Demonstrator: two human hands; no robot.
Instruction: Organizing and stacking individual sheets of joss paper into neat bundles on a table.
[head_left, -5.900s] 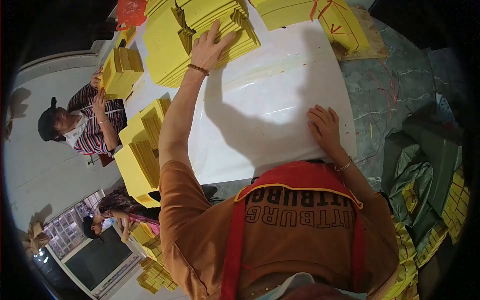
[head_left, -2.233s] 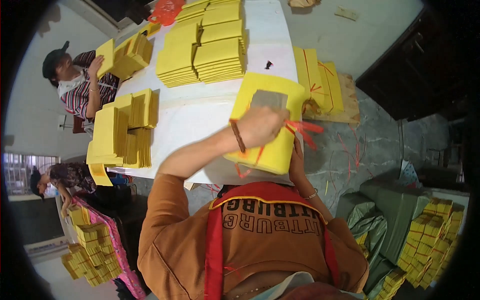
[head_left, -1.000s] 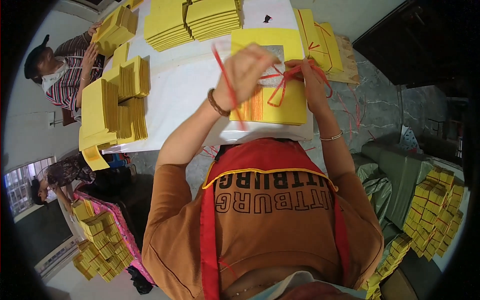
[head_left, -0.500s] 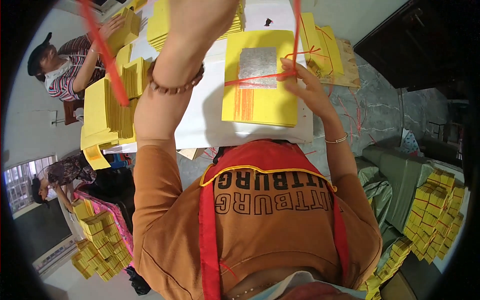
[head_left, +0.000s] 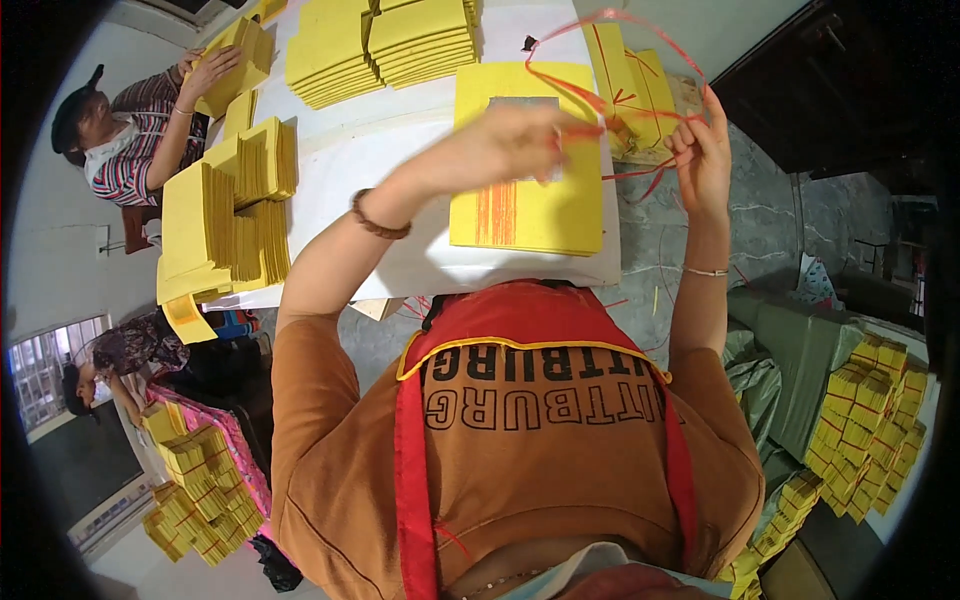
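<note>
A thick block of yellow paper lies on the white table in front of me, with orange-red streaks and a silver patch on its top sheet. My left hand reaches across it, slightly blurred, its fingertips closed on the red string near the block's right side. Beyond that edge my right hand is raised, fingers curled around the string and one finger pointing up. Between the hands the string forms a loose loop, rising above the far right corner. My left hand hides most of the silver patch.
More yellow stacks stand on the white table at the far side and left. Tied yellow bundles sit on a board at the right. A co-worker handles yellow paper at far left; another person bends lower left. Bundles are piled at lower right.
My left hand has come down from high over the table to the block. My right hand has moved right, off the block, and the stretched string has become a slack loop.
</note>
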